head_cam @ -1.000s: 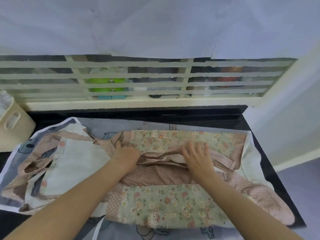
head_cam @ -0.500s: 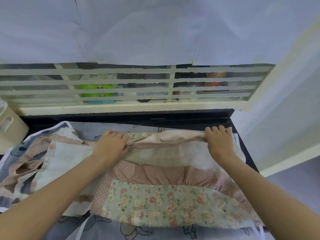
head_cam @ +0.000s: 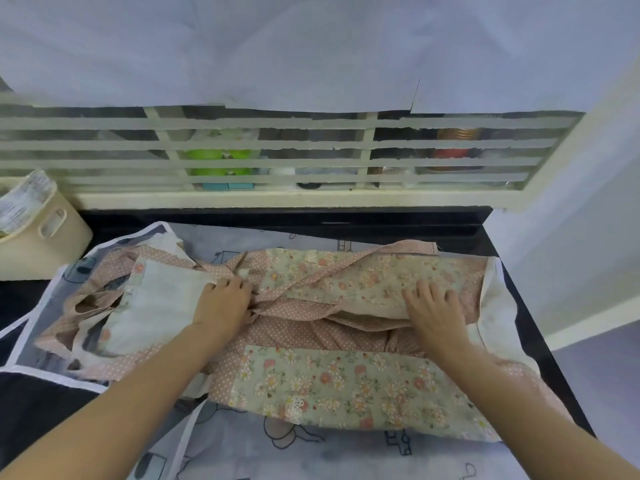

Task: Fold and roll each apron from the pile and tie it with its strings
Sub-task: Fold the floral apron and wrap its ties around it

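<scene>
A floral green and pink-dotted apron [head_cam: 332,379] lies spread across the dark table, its far part folded toward me into a band [head_cam: 363,278]. My left hand [head_cam: 225,303] presses on the band's left end where the pink strings cross. My right hand [head_cam: 434,306] lies flat with spread fingers on the band's right part. A pink strap [head_cam: 405,249] runs across the far edge. A pile of further aprons [head_cam: 138,306], pink and white, sits at the left.
A cream basket [head_cam: 41,237] stands at the far left. A barred window frame [head_cam: 277,199] runs along the back of the dark table [head_cam: 467,233]. A pale printed apron [head_cam: 311,452] lies under everything. Floor drops off at the right.
Both hands were at the apron's far edge half a second ago; they have since brought that part toward me and now press it flat as a folded floral band.
</scene>
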### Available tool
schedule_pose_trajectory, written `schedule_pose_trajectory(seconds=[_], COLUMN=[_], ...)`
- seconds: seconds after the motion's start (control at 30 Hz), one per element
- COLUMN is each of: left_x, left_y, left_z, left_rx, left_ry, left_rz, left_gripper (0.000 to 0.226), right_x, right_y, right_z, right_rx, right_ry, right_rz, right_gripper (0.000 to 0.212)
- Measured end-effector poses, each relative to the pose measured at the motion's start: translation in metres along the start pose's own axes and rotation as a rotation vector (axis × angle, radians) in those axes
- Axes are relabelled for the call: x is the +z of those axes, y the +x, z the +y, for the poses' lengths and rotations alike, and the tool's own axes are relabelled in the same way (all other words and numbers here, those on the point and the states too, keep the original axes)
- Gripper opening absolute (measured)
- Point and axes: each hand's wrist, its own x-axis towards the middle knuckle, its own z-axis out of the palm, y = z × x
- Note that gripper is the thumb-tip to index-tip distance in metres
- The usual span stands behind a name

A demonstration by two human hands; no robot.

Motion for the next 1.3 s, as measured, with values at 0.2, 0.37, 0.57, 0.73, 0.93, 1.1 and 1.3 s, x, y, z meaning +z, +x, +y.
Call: schedule_pose_trajectory(seconds=[0.2,0.37,0.57,0.73,0.93,1.1,1.3], left_x=[-0.009,-0.038,-0.019,-0.004,-0.021,-0.018,-0.015], left_y=[0.003,0.01,-0.014,-0.016,0.01,0.007,-0.001], left_z=[0.002,-0.011,-0.006,-0.001,0.014,-0.003,0.0], left_rx=[0.051,0.161,0.508,0.495,0.082,0.205,0.517], left_ry=[0.007,-0.231,-0.032,-0.003,-0.195,-0.19,-0.158], left_rz=[0.036,0.417,0.119,0.027,0.12,0.143,0.241], left_gripper=[0.033,0.016,0.021,0.041,0.028,0.023,0.032], right_x=[-0.006,-0.025,-0.011,0.0,-0.003,-0.02,-0.022], right_y=[0.006,0.014,0.001,0.001,0.012,0.028,0.034], right_z=[-0.029,-0.005,-0.014,-0.013,-0.005,0.016,0.016], right_rx=[-0.086,0.04,0.033,-0.03,-0.044,-0.044,-0.06], right_ry=[0.036,0.077,-0.002,0.119,0.369,0.537,0.461], right_rz=[-0.052,-0.064,-0.242,-0.293,-0.258,-0.278,-0.396], right_gripper=[0.037,0.029,0.023,0.033,0.014,0.011,0.01])
